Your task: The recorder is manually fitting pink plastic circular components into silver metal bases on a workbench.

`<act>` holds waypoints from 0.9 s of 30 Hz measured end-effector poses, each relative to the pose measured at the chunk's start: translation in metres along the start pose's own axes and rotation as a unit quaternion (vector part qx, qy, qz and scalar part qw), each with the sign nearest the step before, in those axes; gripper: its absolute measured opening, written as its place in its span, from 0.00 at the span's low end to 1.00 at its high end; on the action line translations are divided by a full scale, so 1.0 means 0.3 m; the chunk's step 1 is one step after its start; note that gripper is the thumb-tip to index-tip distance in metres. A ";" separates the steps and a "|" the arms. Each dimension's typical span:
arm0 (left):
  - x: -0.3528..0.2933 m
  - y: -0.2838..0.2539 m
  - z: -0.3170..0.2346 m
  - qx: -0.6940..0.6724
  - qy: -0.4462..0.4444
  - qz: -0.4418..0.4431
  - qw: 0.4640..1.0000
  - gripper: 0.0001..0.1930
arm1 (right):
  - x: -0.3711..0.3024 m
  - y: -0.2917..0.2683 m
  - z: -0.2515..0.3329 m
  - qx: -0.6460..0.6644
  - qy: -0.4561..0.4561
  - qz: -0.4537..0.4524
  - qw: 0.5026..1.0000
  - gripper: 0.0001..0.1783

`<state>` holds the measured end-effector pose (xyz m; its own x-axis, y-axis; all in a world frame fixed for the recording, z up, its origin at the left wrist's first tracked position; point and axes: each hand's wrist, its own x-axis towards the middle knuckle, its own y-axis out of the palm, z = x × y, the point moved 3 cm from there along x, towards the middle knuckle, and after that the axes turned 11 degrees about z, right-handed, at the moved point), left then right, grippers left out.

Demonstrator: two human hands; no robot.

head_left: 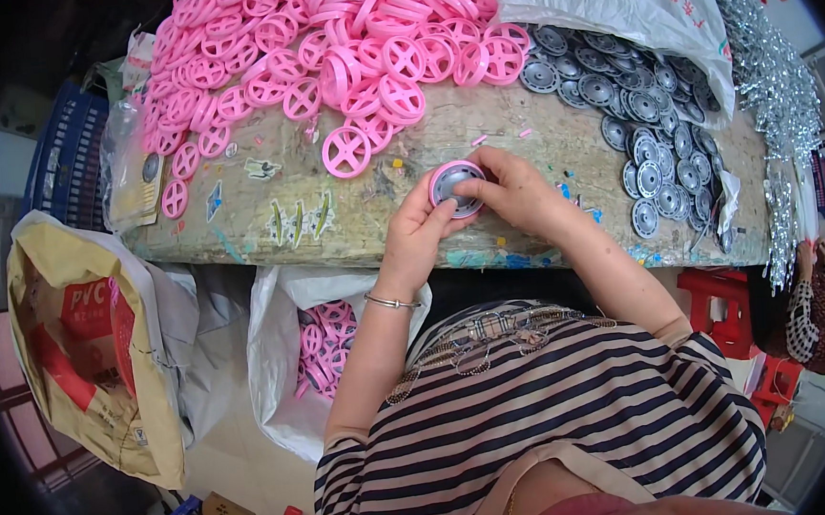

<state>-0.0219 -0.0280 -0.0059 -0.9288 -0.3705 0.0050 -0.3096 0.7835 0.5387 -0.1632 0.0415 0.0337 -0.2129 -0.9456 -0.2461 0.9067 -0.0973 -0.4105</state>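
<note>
Close to the table's front edge, both my hands pinch a pink plastic toy wheel [433, 178] with a grey hubcap disc [448, 184] lying inside its ring. My left hand [411, 234] grips the lower left of the rim, its thumb on the disc. From the right, my right hand [520, 195] closes round the other side, and its thumb presses on the grey face. My fingers hide part of the disc, so I cannot tell whether it sits fully flat. A loose pink wheel [364, 152] with cross spokes lies just beyond my left hand.
A big heap of pink wheels [319, 15] covers the far table [260, 134]. Grey discs [651, 179] spill from a white sack [624, 3] at right. Below the front edge stand a white bag [274, 401] holding pink wheels and a tan sack [31, 275]. Silver tinsel [774, 89] hangs far right.
</note>
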 end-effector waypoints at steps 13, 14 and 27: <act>-0.331 -0.122 -0.071 0.325 0.094 -0.358 0.870 0.15 | 0.249 -0.247 0.005 -0.118 -0.117 -0.255 0.952 0.30; -0.397 -0.172 -0.063 0.351 0.073 -0.381 0.852 0.14 | 0.289 -0.275 -0.027 -0.118 -0.121 -0.266 0.949 0.30; -0.552 -0.199 -0.119 0.560 0.046 -0.342 0.753 0.08 | 0.203 -0.349 -0.024 -0.192 -0.094 -0.196 0.957 0.23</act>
<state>0.1576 -0.0313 -0.0090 -0.4712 -0.8715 0.1359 -0.7347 0.3025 -0.6072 -0.2737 -0.0038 0.0553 -0.4070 -0.9027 0.1392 0.5631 -0.3680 -0.7399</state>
